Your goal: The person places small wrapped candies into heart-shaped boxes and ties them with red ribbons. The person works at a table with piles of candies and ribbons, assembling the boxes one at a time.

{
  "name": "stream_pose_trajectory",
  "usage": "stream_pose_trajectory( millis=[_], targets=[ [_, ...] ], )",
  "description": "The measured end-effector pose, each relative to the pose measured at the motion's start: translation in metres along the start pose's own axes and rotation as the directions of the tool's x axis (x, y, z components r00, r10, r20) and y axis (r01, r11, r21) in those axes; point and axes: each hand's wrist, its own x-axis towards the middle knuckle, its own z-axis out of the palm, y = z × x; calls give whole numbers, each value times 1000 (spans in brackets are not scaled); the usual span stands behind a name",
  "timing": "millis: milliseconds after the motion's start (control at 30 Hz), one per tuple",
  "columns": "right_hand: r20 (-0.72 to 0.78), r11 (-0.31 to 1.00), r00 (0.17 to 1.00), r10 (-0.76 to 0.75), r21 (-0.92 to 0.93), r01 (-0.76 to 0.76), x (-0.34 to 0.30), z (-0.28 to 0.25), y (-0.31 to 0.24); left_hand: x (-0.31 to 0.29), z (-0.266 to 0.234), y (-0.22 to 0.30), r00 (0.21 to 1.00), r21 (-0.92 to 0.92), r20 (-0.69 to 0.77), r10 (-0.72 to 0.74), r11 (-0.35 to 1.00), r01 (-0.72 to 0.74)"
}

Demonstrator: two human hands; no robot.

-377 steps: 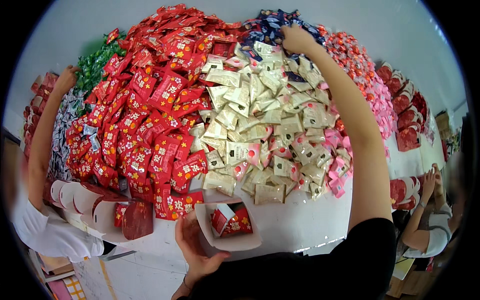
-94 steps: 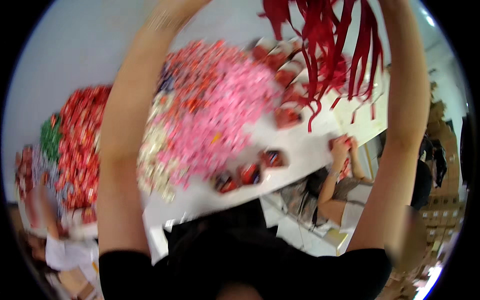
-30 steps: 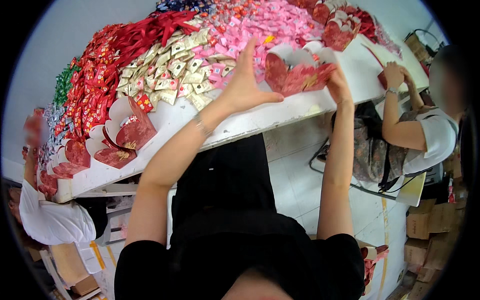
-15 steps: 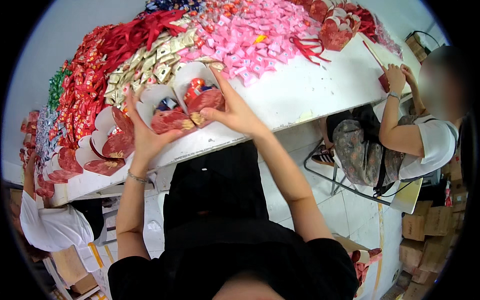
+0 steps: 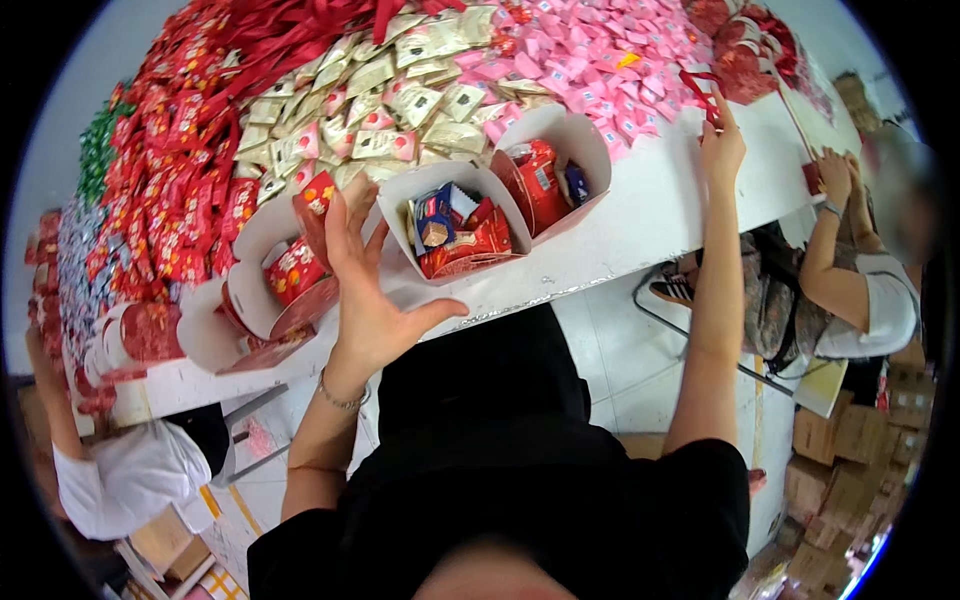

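Observation:
My left hand [image 5: 372,310] is open, thumb spread wide and fingers upright, beside a red candy packet [image 5: 318,193] that shows behind the fingertips. Two heart-topped boxes stand to its right: one box [image 5: 408,192] holds blue and red wrapped sweets [image 5: 470,245], the other box [image 5: 585,135] a red packet and a dark blue sweet. Further left, another box [image 5: 262,240] contains a red packet. Over at the right, my right hand [image 5: 722,150] reaches to thin red ribbons [image 5: 698,85] on the table, index finger stretched out and touching them; no grip on them shows.
Heaps of red packets [image 5: 185,130], cream packets [image 5: 400,100] and pink packets [image 5: 600,70] cover the table's far side. More boxes [image 5: 150,330] line the left edge. A seated co-worker [image 5: 860,300] works at the right; another person's white sleeve [image 5: 130,480] is at the left.
Both hands have let go of the two filled boxes. My right hand has moved far right to the ribbons, my left hand slightly away from the boxes. The view has shifted.

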Motion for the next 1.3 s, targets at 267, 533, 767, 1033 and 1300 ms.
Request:
stream_pose_trajectory(
  millis=[267, 533, 767, 1033, 1300],
  targets=[
    [196, 175, 971, 137, 960, -218, -193, -70, -152, -1, 4, 68, 794, 274, 25, 607, 760, -589],
    [326, -123, 945, 35, 940, -320, -233, -85, -180, 4, 109, 97, 973, 13, 36, 227, 974, -227],
    [320, -193, 943, 92, 935, -298, -236, -100, -161, 19, 138, 109, 936, -16, -9, 353, 936, -353],
    [152, 656, 959, -241, 754, 45, -201, -141, -143, 49, 124, 134, 823, 320, 487, 293, 817, -480],
    [464, 456, 881, -90, 806, -378, -158, -88, -135, 100, 115, 130, 918, 722, 183, 353, 586, -369]
  ],
)
